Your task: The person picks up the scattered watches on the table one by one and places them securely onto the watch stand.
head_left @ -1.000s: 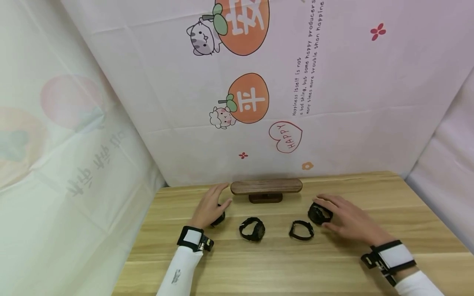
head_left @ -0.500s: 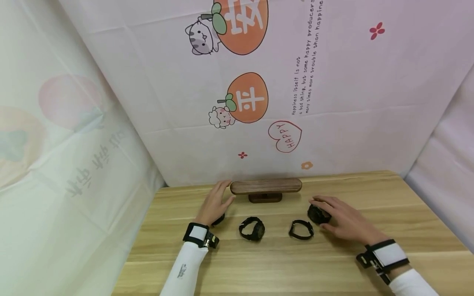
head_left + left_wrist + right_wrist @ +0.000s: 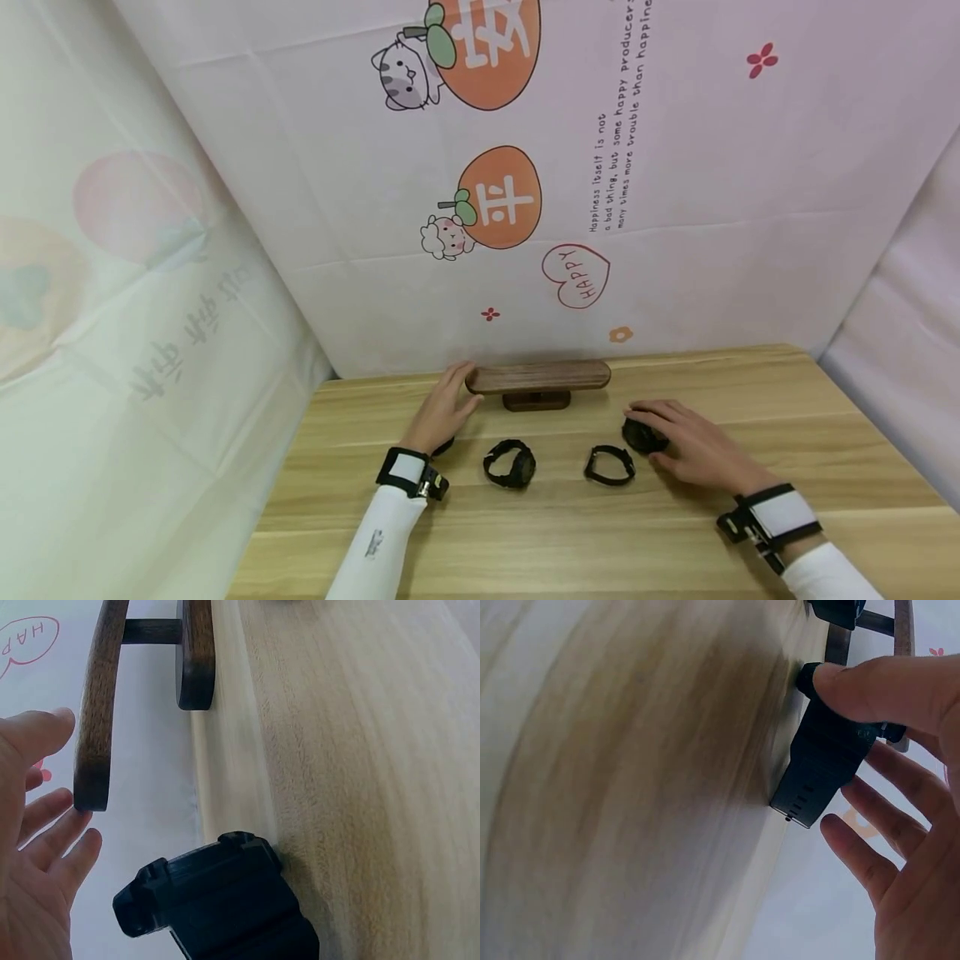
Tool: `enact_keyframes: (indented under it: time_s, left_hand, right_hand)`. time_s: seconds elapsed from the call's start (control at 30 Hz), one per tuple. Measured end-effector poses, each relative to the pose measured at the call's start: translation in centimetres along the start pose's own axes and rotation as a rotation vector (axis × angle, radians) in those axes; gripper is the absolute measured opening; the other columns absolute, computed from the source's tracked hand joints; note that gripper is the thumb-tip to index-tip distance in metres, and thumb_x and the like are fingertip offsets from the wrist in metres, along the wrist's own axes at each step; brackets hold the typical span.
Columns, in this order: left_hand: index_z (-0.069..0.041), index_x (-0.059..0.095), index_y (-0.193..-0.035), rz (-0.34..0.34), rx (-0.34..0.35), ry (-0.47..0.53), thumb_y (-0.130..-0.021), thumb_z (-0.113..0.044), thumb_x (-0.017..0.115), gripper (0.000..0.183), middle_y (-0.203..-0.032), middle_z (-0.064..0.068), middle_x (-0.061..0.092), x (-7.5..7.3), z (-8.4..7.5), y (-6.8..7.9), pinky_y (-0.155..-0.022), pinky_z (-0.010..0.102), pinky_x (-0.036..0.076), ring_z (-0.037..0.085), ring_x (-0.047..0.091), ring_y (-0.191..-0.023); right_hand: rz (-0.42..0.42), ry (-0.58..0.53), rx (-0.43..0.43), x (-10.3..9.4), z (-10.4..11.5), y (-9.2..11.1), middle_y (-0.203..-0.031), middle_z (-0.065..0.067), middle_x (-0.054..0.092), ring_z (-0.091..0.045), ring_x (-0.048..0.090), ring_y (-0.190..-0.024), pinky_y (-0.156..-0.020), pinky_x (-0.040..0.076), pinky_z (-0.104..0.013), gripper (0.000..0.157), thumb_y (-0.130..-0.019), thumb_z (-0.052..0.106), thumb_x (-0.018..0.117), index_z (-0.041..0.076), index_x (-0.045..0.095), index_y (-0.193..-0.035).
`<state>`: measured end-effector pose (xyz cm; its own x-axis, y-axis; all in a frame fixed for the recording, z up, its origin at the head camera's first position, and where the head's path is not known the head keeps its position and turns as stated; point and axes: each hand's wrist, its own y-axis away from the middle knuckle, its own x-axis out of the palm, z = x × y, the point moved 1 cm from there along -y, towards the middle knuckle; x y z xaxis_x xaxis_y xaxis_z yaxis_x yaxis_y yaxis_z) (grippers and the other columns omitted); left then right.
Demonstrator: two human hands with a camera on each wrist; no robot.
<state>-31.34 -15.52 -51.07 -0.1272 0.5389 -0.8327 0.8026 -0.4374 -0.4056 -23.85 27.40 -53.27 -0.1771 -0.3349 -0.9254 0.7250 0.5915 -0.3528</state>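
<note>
A dark wooden T-shaped stand point(image 3: 537, 379) with a rounded bar stands at the back of the table. My left hand point(image 3: 438, 412) is at the bar's left end; in the left wrist view the thumb and loosely bent fingers point(image 3: 56, 832) lie around that end, and contact is unclear. Behind that hand a black watch point(image 3: 444, 447) is mostly hidden. My right hand point(image 3: 693, 446) holds another black watch point(image 3: 829, 750) between thumb and fingers, the watch still at the tabletop. Between the hands sit a black watch point(image 3: 512, 464) and a slim black wristband point(image 3: 610, 465).
The light wood table point(image 3: 525, 542) meets a white printed cloth point(image 3: 390, 275) at its back edge, and more cloth hangs at both sides. A black camera strap is on each wrist point(image 3: 408, 471).
My left hand has moved up and right to the stand's left end. The right hand has shifted slightly left, its thumb closer in on the watch. The other watches stay put.
</note>
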Motion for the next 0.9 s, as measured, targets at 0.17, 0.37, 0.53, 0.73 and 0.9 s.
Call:
enact_keyframes:
  time_s: [0.17, 0.37, 0.53, 0.73, 0.9]
  left_hand:
    - [-0.019, 0.034, -0.151, 0.001, 0.004, 0.009, -0.095, -0.030, 0.062, 0.064, -0.147, 0.002, 0.040, 0.28, 0.06, -0.10, -0.108, 0.035, 0.039, 0.015, 0.038, -0.132]
    - [-0.012, 0.046, -0.143, -0.020, 0.031, 0.026, -0.093, -0.020, 0.066, 0.055, -0.144, 0.005, 0.043, 0.43, 0.13, -0.32, -0.107, 0.036, 0.041, 0.016, 0.039, -0.131]
    - [-0.006, 0.055, -0.134, -0.033, 0.073, 0.022, -0.092, -0.016, 0.067, 0.045, -0.141, 0.009, 0.045, 0.40, 0.19, -0.44, -0.103, 0.038, 0.045, 0.022, 0.043, -0.128]
    - [-0.007, 0.057, -0.130, -0.054, 0.094, 0.010, -0.091, -0.015, 0.068, 0.040, -0.139, 0.010, 0.046, 0.44, 0.33, -0.48, -0.099, 0.039, 0.047, 0.022, 0.045, -0.125]
    - [-0.008, 0.057, -0.130, -0.051, 0.059, 0.022, -0.091, -0.016, 0.068, 0.041, -0.140, 0.005, 0.045, 0.70, 0.44, -0.44, -0.098, 0.036, 0.048, 0.017, 0.046, -0.123]
  right_hand:
    - [0.006, -0.009, 0.002, 0.11, -0.22, -0.09, -0.139, -0.013, 0.049, -0.033, 0.045, -0.124, -0.098, 0.044, -0.056, 0.072, -0.075, 0.018, 0.079, 0.013, 0.051, -0.141]
    - [0.005, -0.004, 0.003, 0.30, -0.49, -0.26, -0.138, -0.012, 0.050, -0.031, 0.046, -0.123, -0.097, 0.045, -0.055, 0.068, -0.075, 0.020, 0.080, 0.013, 0.053, -0.138]
    - [-0.014, 0.005, -0.009, 0.41, -0.56, -0.46, -0.139, -0.009, 0.049, -0.030, 0.046, -0.123, -0.096, 0.046, -0.054, 0.068, -0.074, 0.020, 0.081, 0.011, 0.055, -0.136]
    - [-0.022, -0.015, -0.026, 0.35, -0.35, -0.64, -0.141, -0.011, 0.049, -0.032, 0.049, -0.122, -0.096, 0.047, -0.054, 0.070, -0.073, 0.019, 0.081, 0.009, 0.054, -0.137]
    - [-0.009, -0.026, -0.014, 0.27, -0.15, -0.72, -0.138, -0.013, 0.052, -0.032, 0.051, -0.119, -0.095, 0.048, -0.054, 0.072, -0.074, 0.020, 0.081, 0.009, 0.051, -0.138]
